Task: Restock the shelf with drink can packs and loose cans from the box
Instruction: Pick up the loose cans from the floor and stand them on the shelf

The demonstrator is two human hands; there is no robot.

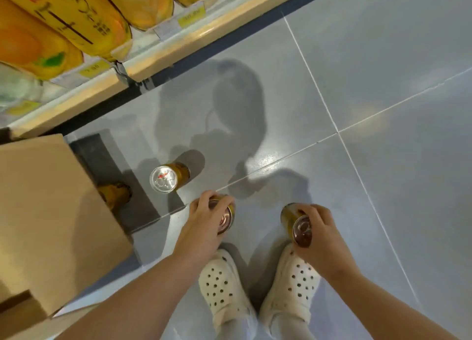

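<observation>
My left hand [204, 219] grips a yellow drink can [226, 219] from above, low over the grey floor. My right hand [319, 232] holds a second yellow can [296, 224], tilted with its top toward me. A third loose can [168, 177] stands upright on the floor just left of my left hand. The brown cardboard box [46, 212] sits at the left, and another can [115, 192] shows beside its flap. Yellow drink can packs [76, 15] lie on the wooden-edged shelf [199, 35] at the top left.
My feet in white perforated clogs [224, 288] stand right below my hands. Price tags [191, 15] run along the shelf edge. A dark plinth [255, 23] runs under the shelf. Grey tiled floor [383, 109] stretches to the right.
</observation>
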